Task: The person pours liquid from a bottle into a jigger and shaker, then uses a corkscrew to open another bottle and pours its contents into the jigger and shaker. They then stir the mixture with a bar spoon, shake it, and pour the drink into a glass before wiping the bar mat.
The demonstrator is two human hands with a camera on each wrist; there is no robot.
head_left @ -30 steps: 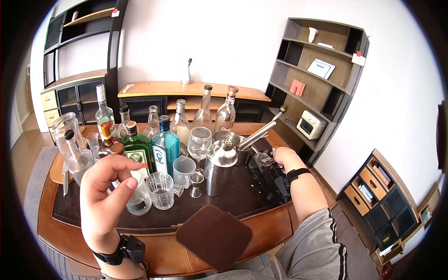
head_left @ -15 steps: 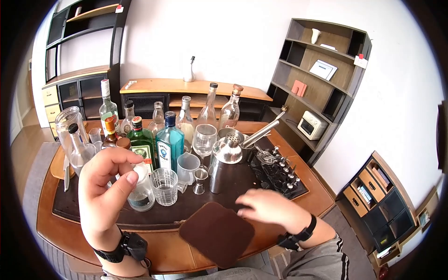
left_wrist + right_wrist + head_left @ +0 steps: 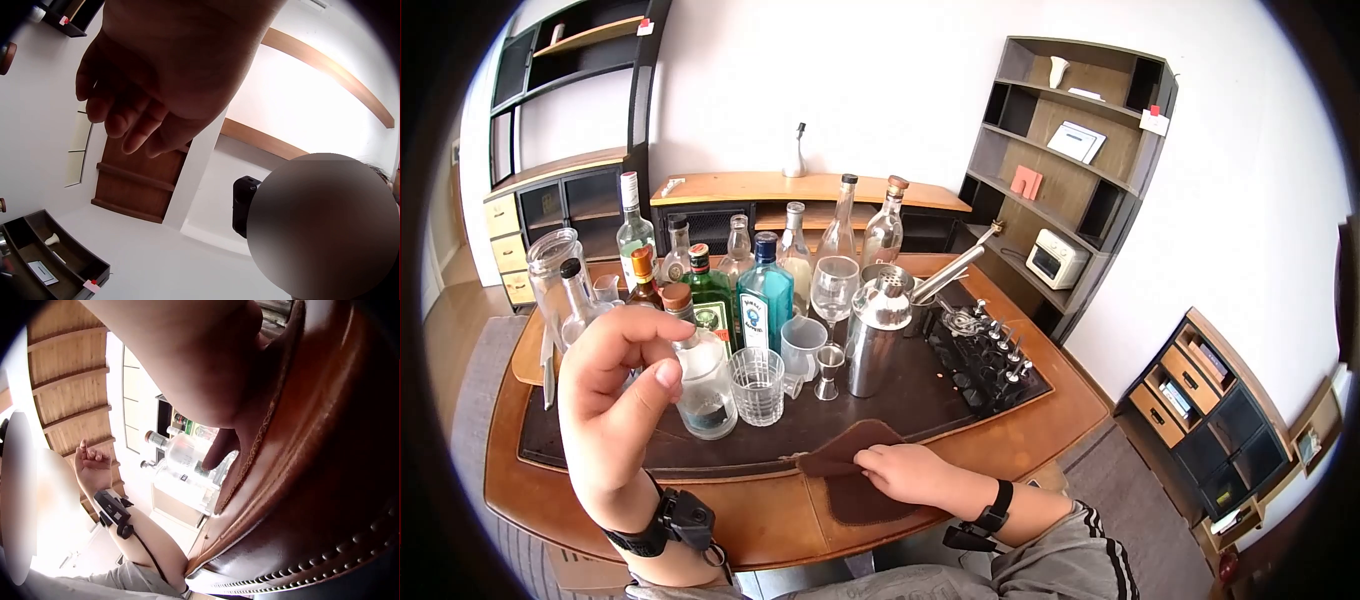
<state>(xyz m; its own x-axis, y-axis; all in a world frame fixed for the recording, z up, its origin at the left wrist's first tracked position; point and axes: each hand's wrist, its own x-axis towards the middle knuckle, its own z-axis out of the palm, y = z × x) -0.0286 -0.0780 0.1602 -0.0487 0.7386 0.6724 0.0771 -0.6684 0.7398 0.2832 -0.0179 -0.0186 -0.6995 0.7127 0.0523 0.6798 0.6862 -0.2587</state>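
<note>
In the head view my right hand (image 3: 905, 474) pinches a dark brown leather mat (image 3: 866, 503) at the table's front edge. Part of the mat is lifted and folded over, and the rest lies flat. The right wrist view shows the stitched edge of the mat (image 3: 253, 440) beside the fingers. My left hand (image 3: 615, 395) is raised over the left front of the table, fingers loosely curled with nothing between them; the left wrist view also shows this hand (image 3: 165, 69) bare. Behind it stand a clear cork-topped bottle (image 3: 706, 390) and a cut-glass tumbler (image 3: 758, 388).
A steel cocktail shaker (image 3: 870, 345), a jigger (image 3: 828, 372), a plastic measuring cup (image 3: 802, 345) and a wine glass (image 3: 835, 288) stand mid-table. Several bottles, including a blue one (image 3: 766, 290), crowd behind. At right lies a black case of bar tools (image 3: 990, 360). A knife (image 3: 548, 365) is at far left.
My right hand came from the bar tools at right down to the leather mat and now lifts and folds part of it. The left hand stays raised in nearly the same place.
</note>
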